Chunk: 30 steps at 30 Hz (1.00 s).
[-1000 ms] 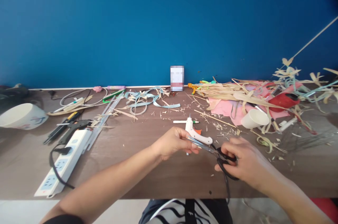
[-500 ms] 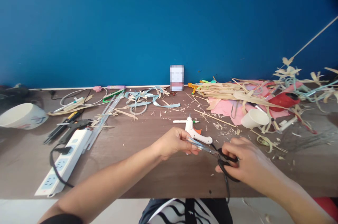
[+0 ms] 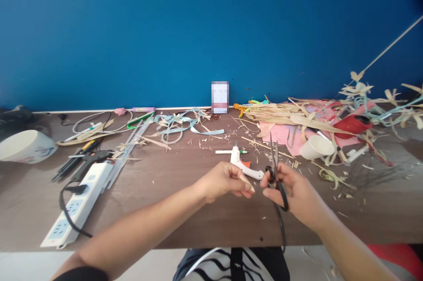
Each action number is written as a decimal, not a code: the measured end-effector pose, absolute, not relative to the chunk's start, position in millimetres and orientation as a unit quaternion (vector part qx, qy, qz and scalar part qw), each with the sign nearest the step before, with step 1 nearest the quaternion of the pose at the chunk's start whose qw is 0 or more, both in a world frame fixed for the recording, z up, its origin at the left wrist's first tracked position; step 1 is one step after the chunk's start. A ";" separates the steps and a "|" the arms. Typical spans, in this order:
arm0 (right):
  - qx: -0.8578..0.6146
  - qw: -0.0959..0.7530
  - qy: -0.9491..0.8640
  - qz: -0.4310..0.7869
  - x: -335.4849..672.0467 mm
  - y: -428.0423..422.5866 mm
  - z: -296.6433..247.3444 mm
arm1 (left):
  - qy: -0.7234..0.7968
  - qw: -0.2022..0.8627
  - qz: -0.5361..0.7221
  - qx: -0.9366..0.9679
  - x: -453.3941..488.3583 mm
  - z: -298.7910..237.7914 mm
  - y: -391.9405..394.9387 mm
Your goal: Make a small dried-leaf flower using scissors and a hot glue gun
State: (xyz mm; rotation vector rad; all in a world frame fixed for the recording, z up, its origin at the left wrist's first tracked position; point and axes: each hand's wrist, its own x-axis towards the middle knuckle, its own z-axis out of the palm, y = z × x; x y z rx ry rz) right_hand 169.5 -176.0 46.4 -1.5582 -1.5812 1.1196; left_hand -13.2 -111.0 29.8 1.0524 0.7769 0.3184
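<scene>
Our left hand (image 3: pixel 220 181) pinches a short tan strip (image 3: pixel 247 182) just in front of the glue gun (image 3: pixel 243 165), tip aimed right. Our right hand (image 3: pixel 295 190), right of the glue gun, wraps its grip around the scissors (image 3: pixel 284 201), blades upright; the strip sits just left of them.

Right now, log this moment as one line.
left hand: pinching tan strip | right hand: holding scissors, blades up | glue gun: lying on table behind hands

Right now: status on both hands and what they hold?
Left hand pinching tan strip. Right hand holding black scissors, blades pointing away from the person, clear of the strip. Glue gun lies just behind both hands.
</scene>
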 end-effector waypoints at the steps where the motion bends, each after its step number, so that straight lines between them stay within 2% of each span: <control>1: -0.580 0.344 -0.596 0.436 166.0 -174.4 45.9 | 0.359 0.777 0.149 0.496 -11.2 29.1 -112.1; 5: -0.564 0.380 -0.606 0.412 151.5 -169.3 41.5 | 0.339 0.772 0.160 0.514 -4.4 25.2 -115.5; 14: -0.595 0.351 -0.655 0.306 142.6 -165.5 34.9 | 0.328 0.740 0.155 0.567 0.1 28.6 -115.7; 18: -0.589 0.381 -0.626 0.341 142.8 -163.5 33.0 | 0.351 0.694 0.158 0.609 -0.1 25.3 -116.7; 21: -0.563 0.445 -0.556 0.420 142.2 -160.4 31.0 | 0.374 0.675 0.194 0.605 -0.3 26.3 -118.8; 25: -0.487 0.535 -0.425 0.544 142.3 -156.8 26.2 | 0.324 0.812 0.182 0.451 -1.6 28.2 -120.7; 27: -0.450 0.553 -0.387 0.585 142.6 -156.3 24.4 | 0.278 0.890 0.144 0.331 -2.3 24.9 -121.6; 30: -0.401 0.549 -0.364 0.637 141.9 -156.8 24.5 | 0.214 0.948 0.121 0.202 -2.1 16.2 -124.5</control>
